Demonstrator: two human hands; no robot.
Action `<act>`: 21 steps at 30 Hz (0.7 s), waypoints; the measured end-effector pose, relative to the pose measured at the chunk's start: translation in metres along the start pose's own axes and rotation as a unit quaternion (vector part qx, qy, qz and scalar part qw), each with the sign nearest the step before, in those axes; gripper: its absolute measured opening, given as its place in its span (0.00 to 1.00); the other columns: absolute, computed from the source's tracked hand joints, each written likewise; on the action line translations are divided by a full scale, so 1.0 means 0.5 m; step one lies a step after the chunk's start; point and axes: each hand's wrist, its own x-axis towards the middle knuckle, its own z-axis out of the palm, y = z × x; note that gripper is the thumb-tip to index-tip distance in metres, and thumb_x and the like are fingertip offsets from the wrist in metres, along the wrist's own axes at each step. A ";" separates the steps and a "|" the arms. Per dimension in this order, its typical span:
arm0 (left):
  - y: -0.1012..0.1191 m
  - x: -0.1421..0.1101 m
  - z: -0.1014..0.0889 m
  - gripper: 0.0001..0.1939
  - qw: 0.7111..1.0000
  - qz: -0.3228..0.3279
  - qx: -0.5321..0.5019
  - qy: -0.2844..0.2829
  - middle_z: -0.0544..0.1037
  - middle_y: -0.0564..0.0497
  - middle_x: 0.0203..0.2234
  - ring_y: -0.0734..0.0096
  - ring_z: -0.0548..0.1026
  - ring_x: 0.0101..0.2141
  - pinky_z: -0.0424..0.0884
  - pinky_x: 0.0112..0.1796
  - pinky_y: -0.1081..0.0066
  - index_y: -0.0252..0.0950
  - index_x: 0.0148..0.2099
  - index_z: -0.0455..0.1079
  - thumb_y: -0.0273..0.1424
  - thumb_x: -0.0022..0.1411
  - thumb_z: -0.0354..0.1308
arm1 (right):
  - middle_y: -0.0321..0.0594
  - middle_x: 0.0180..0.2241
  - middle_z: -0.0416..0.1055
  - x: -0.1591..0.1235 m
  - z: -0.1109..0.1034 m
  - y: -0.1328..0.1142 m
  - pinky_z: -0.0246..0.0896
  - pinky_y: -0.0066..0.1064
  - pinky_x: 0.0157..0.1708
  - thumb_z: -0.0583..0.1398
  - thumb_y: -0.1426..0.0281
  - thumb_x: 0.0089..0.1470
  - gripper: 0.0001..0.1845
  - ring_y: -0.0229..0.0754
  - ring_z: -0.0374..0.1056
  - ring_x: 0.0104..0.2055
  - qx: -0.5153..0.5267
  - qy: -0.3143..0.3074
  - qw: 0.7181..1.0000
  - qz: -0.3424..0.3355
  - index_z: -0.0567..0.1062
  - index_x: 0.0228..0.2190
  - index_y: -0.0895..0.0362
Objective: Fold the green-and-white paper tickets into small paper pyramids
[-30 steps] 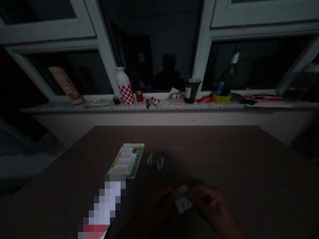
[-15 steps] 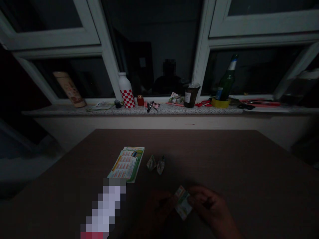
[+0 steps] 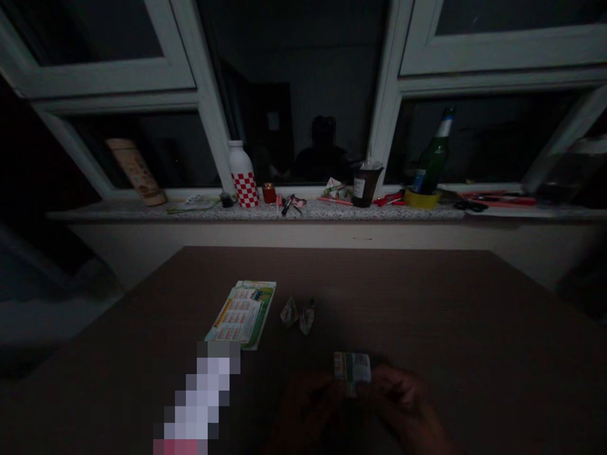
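Note:
Between my hands is a small folded piece of printed paper [image 3: 351, 368], with green, orange and white print. My left hand [image 3: 313, 395], very dark, pinches its lower left side. At its lower right, the fingers of my right hand [image 3: 401, 395] are closed on the paper. Dim light hides much of the fingertips. Beyond my hands, two small folded paper pieces [image 3: 298, 316] stand side by side on the brown table [image 3: 403, 297]. To their left lies a stack of printed sheets [image 3: 244, 316] with calendar-like grids.
A pixelated pale, long shape [image 3: 202, 398] covers the table's near left. Along the stone windowsill [image 3: 322, 212] stand a checkered bottle [image 3: 245, 180], a tan tumbler [image 3: 136, 174], a small red jar [image 3: 269, 193], a dark drink cup [image 3: 366, 184] and a green bottle [image 3: 434, 161] near yellow tape [image 3: 421, 199].
The paper between my hands has turned from a diamond-like angle to a squarer one, with its lower part more covered by fingers. The view has shifted slightly.

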 end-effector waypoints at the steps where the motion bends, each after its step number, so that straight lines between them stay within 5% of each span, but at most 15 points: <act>1: 0.001 0.001 0.001 0.28 1.000 -0.006 -0.014 -0.011 0.68 0.53 0.16 0.75 0.64 0.20 0.60 0.24 0.75 0.32 0.24 0.71 0.54 0.56 0.52 | 0.38 0.17 0.72 0.000 -0.002 -0.001 0.61 0.25 0.23 0.66 0.56 0.44 0.19 0.36 0.65 0.20 -0.002 -0.001 1.000 0.000 0.76 0.18 0.59; 7: -0.001 0.013 -0.002 0.27 0.999 -0.012 -0.043 -0.026 0.70 0.52 0.17 0.75 0.65 0.19 0.59 0.23 0.75 0.31 0.26 0.72 0.53 0.53 0.56 | 0.37 0.17 0.70 0.002 -0.011 -0.003 0.59 0.26 0.22 0.65 0.54 0.44 0.20 0.35 0.64 0.20 -0.012 -0.048 0.998 0.027 0.75 0.18 0.59; 12: 0.001 0.021 -0.002 0.27 0.997 0.019 -0.049 -0.060 0.71 0.50 0.15 0.76 0.66 0.17 0.59 0.22 0.75 0.29 0.26 0.73 0.51 0.57 0.53 | 0.36 0.18 0.70 0.002 -0.012 -0.001 0.58 0.25 0.23 0.63 0.54 0.47 0.20 0.35 0.64 0.21 -0.060 -0.015 0.998 0.007 0.75 0.20 0.58; 17: 0.003 0.022 -0.006 0.23 0.995 0.031 -0.053 -0.085 0.78 0.47 0.25 0.70 0.73 0.24 0.64 0.27 0.74 0.30 0.37 0.75 0.47 0.58 0.55 | 0.36 0.17 0.68 0.001 -0.018 -0.002 0.55 0.25 0.22 0.63 0.55 0.49 0.21 0.35 0.62 0.20 -0.076 -0.021 0.997 0.001 0.73 0.18 0.59; 21: 0.011 0.018 -0.009 0.21 0.997 0.022 -0.037 -0.069 0.77 0.50 0.19 0.71 0.72 0.21 0.62 0.25 0.75 0.30 0.31 0.72 0.46 0.59 0.55 | 0.37 0.19 0.70 0.003 -0.017 -0.003 0.57 0.26 0.24 0.62 0.55 0.50 0.20 0.35 0.63 0.22 -0.075 -0.035 0.997 0.009 0.74 0.20 0.59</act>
